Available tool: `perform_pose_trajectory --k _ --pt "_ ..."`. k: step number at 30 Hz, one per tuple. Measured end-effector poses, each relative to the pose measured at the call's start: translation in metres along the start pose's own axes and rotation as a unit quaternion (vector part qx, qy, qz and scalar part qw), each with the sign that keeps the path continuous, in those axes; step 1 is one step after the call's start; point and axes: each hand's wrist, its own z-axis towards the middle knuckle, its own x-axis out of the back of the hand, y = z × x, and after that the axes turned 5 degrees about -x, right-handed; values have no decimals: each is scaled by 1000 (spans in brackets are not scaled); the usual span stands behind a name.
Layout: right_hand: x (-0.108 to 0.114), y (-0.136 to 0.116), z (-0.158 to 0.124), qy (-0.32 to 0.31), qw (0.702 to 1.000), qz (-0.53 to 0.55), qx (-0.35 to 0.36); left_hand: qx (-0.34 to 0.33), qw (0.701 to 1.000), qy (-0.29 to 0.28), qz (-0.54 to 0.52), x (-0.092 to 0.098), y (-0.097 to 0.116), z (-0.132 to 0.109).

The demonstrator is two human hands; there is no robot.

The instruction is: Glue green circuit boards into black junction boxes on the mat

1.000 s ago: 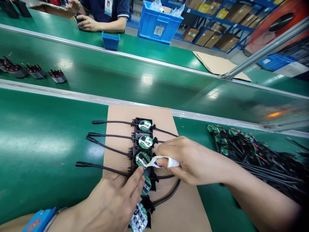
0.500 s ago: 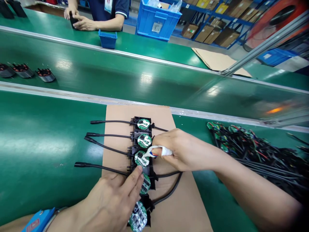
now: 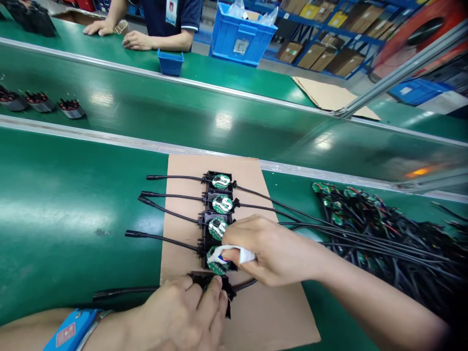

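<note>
A row of black housings with round green circuit boards and black cables lies on a brown cardboard sheet. My right hand is closed around a small white tube, its tip touching the fourth board. My left hand, with a blue wrist strap, presses its fingers down on the nearest black housing, hiding its board.
A tangled pile of boards and cables lies to the right. On the conveyor belt at left sit three motor stators. Across the belt a co-worker's hands rest near a small blue bin and blue crate.
My right hand moved the tube from the third board toward me to the fourth. My left hand slid back onto the nearest housing. The co-worker put down what they held.
</note>
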Motion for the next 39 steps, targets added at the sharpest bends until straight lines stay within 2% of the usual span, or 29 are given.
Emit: perform_pose_trajectory --k 5,10,18,27,33,36,39 --pt "0 1 2 -19 1000 -9 -9 -9 999 -28 27 8 -1 1" --pt "4 -2 -11 -34 999 2 -32 14 999 -49 -11 9 -1 0" --pt "6 -4 -24 -43 998 7 -43 9 999 -44 -28 13 -5 0" --pt "5 4 -15 -28 999 0 -29 12 998 -46 -31 13 -5 2" --pt "6 5 -14 -23 998 -18 -48 0 999 -35 -27 15 -8 3" --pt "10 0 -22 -17 998 -2 -59 -16 1000 -15 -2 11 2 0" --pt "10 -13 -29 16 998 12 -54 -51 998 31 28 1 24 -9"
